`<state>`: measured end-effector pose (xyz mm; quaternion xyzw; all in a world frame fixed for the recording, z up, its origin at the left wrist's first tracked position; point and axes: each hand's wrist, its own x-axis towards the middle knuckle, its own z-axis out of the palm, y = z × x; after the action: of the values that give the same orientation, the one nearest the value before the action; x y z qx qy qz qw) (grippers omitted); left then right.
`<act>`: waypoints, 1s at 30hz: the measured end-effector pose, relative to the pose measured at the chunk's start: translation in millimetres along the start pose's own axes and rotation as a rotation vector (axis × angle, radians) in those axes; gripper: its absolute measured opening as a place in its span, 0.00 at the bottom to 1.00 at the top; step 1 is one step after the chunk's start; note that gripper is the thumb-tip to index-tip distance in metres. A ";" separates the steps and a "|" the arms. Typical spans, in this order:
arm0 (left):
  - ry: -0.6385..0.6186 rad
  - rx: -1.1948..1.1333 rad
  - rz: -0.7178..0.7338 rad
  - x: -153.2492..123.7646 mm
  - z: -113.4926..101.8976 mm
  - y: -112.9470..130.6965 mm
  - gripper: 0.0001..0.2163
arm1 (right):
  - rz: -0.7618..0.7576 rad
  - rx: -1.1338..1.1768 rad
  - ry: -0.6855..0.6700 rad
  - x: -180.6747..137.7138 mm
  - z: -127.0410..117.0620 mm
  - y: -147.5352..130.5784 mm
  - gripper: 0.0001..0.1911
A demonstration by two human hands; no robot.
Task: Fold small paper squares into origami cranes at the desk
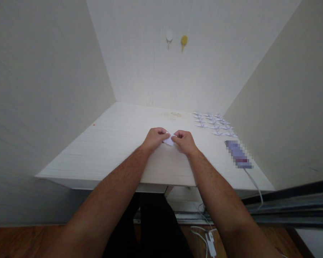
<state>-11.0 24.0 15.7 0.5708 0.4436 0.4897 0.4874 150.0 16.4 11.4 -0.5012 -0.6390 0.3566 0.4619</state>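
Observation:
A small piece of pale folded paper [169,141] lies on the white table [110,143], pinched from both sides. My left hand [155,138] grips its left edge with curled fingers. My right hand [183,141] grips its right edge the same way. Both hands rest on the tabletop near its middle, knuckles up. Most of the paper is hidden between the fingers.
Several small folded paper figures [214,124] stand in rows at the back right of the table. A blurred-out flat device [239,154] lies at the right edge with a white cable [254,184] running off the table. Two wall hooks [177,40] hang ahead.

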 end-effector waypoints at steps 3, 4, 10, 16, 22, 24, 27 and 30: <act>0.050 0.000 -0.004 1.2 -0.7 -0.4 0.08 | -0.012 0.007 -0.012 -1.2 2.0 -1.5 0.08; 0.058 -0.007 -0.005 2.1 -1.1 -1.2 0.08 | -0.011 0.008 -0.015 -1.6 2.6 -1.9 0.09; 0.048 -0.010 -0.004 4.7 -0.9 -5.5 0.07 | -0.021 -0.003 -0.024 -2.0 3.2 -2.3 0.09; 0.078 0.044 0.026 4.8 2.8 -6.8 0.07 | -0.046 0.007 -0.003 1.4 4.8 0.0 0.10; 0.100 0.090 0.039 9.1 1.7 -12.3 0.07 | -0.047 -0.024 -0.027 2.4 4.9 6.8 0.12; 0.106 0.078 0.026 9.2 2.1 -12.8 0.08 | -0.055 -0.040 -0.011 1.9 2.8 6.1 0.12; 0.083 0.030 0.014 7.1 2.9 -10.7 0.10 | -0.056 -0.034 0.017 0.9 -1.0 3.2 0.12; 0.019 -0.042 0.019 4.4 2.8 -8.4 0.11 | -0.042 -0.027 0.029 0.3 -3.0 2.2 0.12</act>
<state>-7.9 29.1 7.8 0.5599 0.4324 0.5089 0.4905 153.5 17.3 10.5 -0.4990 -0.6474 0.3308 0.4717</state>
